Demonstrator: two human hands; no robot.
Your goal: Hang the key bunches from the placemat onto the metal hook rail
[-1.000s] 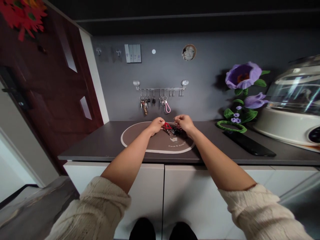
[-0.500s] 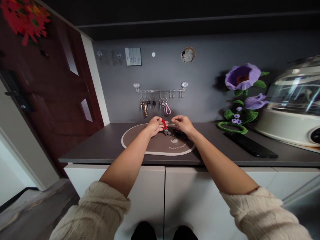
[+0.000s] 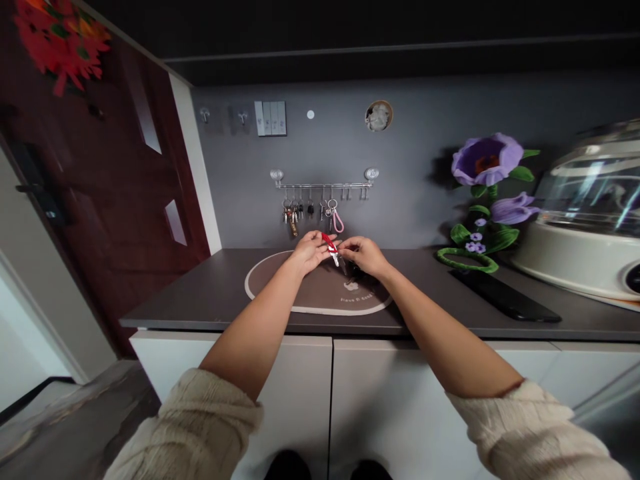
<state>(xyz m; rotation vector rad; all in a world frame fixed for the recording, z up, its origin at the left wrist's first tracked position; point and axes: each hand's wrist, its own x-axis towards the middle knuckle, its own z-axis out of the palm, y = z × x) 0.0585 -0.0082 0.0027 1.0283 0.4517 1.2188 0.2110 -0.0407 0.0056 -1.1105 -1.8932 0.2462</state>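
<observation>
Left hand pinches a red key fob above a brown oval mat, fingers pressed together to steady it, while the right hand apparently works the attached keys.

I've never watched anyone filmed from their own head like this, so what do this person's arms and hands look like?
The left sleeve and right sleeve are a chunky cream knit with a cable-like texture. Below them the forearms are bare, and the left hand and right hand wear no gloves.
</observation>
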